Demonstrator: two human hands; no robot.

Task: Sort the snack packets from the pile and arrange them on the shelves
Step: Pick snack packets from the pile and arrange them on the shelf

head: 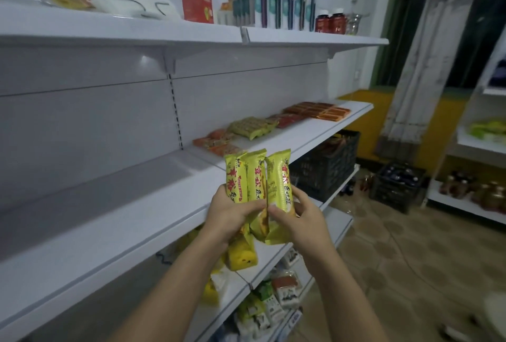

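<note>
Three long yellow snack packets with red lettering stand upright in front of the white middle shelf (115,221). My left hand (232,215) grips two of them (246,177), side by side. My right hand (298,215) holds the third yellow packet (280,185) just to the right, touching the others. Farther along the same shelf lie rows of sorted packets: orange ones (216,143), green ones (252,128), and red and orange ones (317,110). A mixed pile of packets (265,300) lies on the lower shelf beneath my arms.
The top shelf (191,32) carries boxes, toothbrush packs and two bottles. Dark plastic crates (325,166) stand on the floor past the shelf end. Another shelf unit with jars (482,191) stands at the right across the tiled floor.
</note>
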